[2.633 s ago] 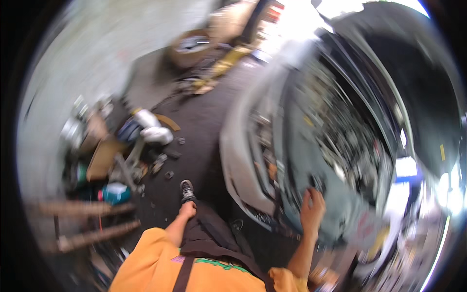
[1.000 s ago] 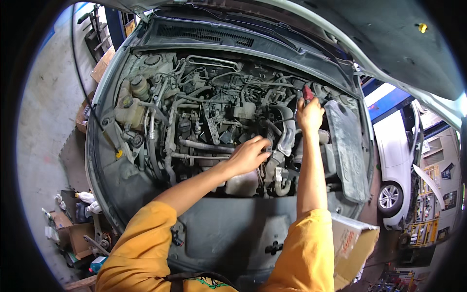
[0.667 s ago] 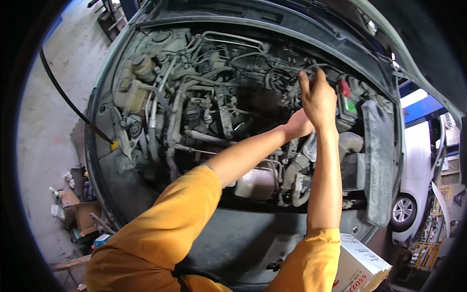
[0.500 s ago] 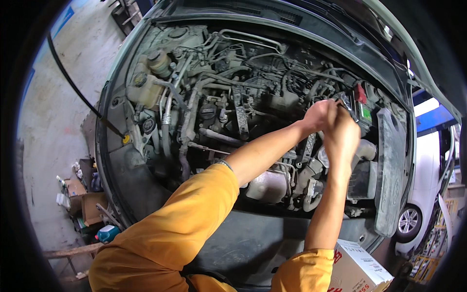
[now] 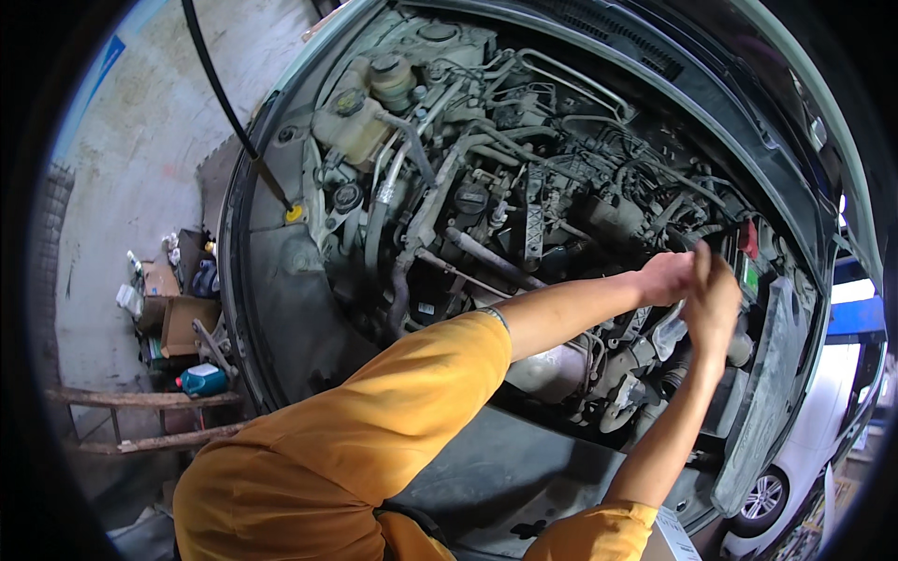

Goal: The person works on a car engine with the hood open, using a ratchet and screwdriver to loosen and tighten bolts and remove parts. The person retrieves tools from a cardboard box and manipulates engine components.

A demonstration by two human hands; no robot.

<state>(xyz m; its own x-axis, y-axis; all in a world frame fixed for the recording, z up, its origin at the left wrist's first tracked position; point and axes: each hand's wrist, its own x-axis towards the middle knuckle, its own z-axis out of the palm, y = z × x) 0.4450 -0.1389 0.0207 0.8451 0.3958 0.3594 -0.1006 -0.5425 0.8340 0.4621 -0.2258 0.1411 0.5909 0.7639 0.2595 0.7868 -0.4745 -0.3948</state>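
My left hand (image 5: 666, 280) is closed, its fingertips meeting the right hand by the battery at the right side of the engine bay (image 5: 580, 215). Beside it my right hand (image 5: 714, 304) is curled, fingers up and slightly smeared by motion. What they grip is hidden; a dark part (image 5: 719, 244) shows just past the right fingertips. A red terminal cover (image 5: 747, 239) sits just beyond the hands, and a green label (image 5: 751, 279) marks the battery's side. Below the right wrist runs a ribbed air hose (image 5: 675, 376).
A long grey plastic cover (image 5: 762, 393) lies along the right edge. Fluid reservoirs (image 5: 351, 126) stand at the far left of the bay. On the floor at left are cardboard boxes (image 5: 182, 325), a teal bottle (image 5: 202, 380) and a wooden ladder-like frame (image 5: 140, 399). A white car (image 5: 795, 467) stands at right.
The view has turned, so the engine bay appears shifted right and rotated. Both hands stay together beside the battery, the right one moving slightly at its fingers.
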